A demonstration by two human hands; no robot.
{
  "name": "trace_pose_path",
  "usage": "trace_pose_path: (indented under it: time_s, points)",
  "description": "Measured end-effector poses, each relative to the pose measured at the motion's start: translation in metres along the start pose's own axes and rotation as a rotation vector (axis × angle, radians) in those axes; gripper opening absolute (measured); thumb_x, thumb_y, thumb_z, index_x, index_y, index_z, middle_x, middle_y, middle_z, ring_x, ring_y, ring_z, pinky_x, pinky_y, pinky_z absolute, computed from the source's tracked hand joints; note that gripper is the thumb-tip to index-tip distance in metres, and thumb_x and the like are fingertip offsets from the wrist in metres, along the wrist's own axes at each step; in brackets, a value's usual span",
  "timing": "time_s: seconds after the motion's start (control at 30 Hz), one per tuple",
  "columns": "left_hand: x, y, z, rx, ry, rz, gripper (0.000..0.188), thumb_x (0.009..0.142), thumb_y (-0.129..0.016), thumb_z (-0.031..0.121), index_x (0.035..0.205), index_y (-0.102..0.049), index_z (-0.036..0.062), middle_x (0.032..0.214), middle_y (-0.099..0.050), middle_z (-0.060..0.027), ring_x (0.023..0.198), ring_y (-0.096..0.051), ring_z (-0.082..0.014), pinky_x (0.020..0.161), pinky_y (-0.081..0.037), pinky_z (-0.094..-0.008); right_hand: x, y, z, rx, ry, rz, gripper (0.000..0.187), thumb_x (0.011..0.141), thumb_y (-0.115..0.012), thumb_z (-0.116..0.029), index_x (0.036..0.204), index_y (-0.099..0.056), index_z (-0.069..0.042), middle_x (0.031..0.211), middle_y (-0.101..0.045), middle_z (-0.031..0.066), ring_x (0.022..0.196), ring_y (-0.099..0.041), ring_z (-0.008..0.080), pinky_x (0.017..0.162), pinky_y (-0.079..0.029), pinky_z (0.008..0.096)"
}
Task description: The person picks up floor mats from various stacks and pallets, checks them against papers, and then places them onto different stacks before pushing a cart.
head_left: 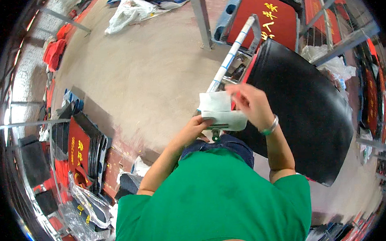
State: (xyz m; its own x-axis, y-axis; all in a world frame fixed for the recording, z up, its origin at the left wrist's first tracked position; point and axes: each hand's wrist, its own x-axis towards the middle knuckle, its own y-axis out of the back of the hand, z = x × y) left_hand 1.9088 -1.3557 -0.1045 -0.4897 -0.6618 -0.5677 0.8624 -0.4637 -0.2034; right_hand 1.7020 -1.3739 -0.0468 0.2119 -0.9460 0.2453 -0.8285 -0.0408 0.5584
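Note:
My left hand grips the left edge of a small clipboard in front of my waist, its thumb on top. The metal clip points toward me. White paper lies over the board, its far part standing up or folded beyond a crease. My right hand, with a bracelet at the wrist, is at the paper's right edge. Its fingers are bent and smeared by motion, so whether they pinch the sheet cannot be told. A small red spot shows beside them, too unclear to name.
A large black sheet curves over a stand at my right. A white-and-blue wrapped bar rises ahead. Dark red mats lie beyond a grey post. Stacked mats and plastic wrap are on the left.

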Motion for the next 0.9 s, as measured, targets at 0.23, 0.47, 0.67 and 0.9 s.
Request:
trace_pose_path:
  time_s: [0.23,0.47,0.67,0.9]
  points:
    - [-0.023,0.031,-0.031,-0.240,-0.229,0.126,0.036,0.087,-0.041,0.023,0.109,-0.043,-0.0051,0.103,-0.052,-0.0125,0.090,-0.053,-0.0205,0.083,-0.044,-0.0349,-0.002,-0.054,-0.038,-0.175,0.157,-0.199,0.033,0.067,-0.059,-0.006,0.099,-0.053,-0.009,0.086,-0.054,0.0062,0.061,-0.056,0.0195,0.053,-0.045,0.0269]
    - [-0.037,0.040,-0.035,-0.538,-0.313,0.262,0.039,0.087,-0.042,0.027,0.105,-0.046,-0.0075,0.093,-0.056,-0.0106,0.081,-0.055,-0.0134,0.074,-0.044,-0.0268,0.006,-0.090,-0.040,-0.176,0.331,-0.170,0.018,0.065,-0.057,0.000,0.083,-0.058,-0.005,0.083,-0.055,0.0070,0.070,-0.057,0.0223,0.059,-0.046,0.0283]
    - [-0.040,0.043,-0.029,-0.154,-0.303,0.509,0.028,0.084,-0.049,0.022,0.093,-0.055,-0.0039,0.077,-0.059,-0.0032,0.067,-0.052,-0.0077,0.060,-0.042,-0.0218,0.013,-0.090,-0.024,-0.205,0.265,-0.114,0.022,0.064,-0.056,0.002,0.085,-0.058,-0.004,0.086,-0.057,0.0084,0.074,-0.058,0.0239,0.062,-0.046,0.0295]
    - [-0.074,0.100,-0.041,-0.347,-0.275,0.735,0.025,0.084,-0.047,0.020,0.083,-0.058,-0.0027,0.079,-0.061,-0.0088,0.068,-0.058,-0.0148,0.059,-0.046,-0.0238,0.044,-0.066,-0.013,-0.180,0.360,0.121,0.021,0.064,-0.053,0.008,0.081,-0.061,-0.002,0.086,-0.061,0.0118,0.079,-0.060,0.0214,0.070,-0.047,0.0285]
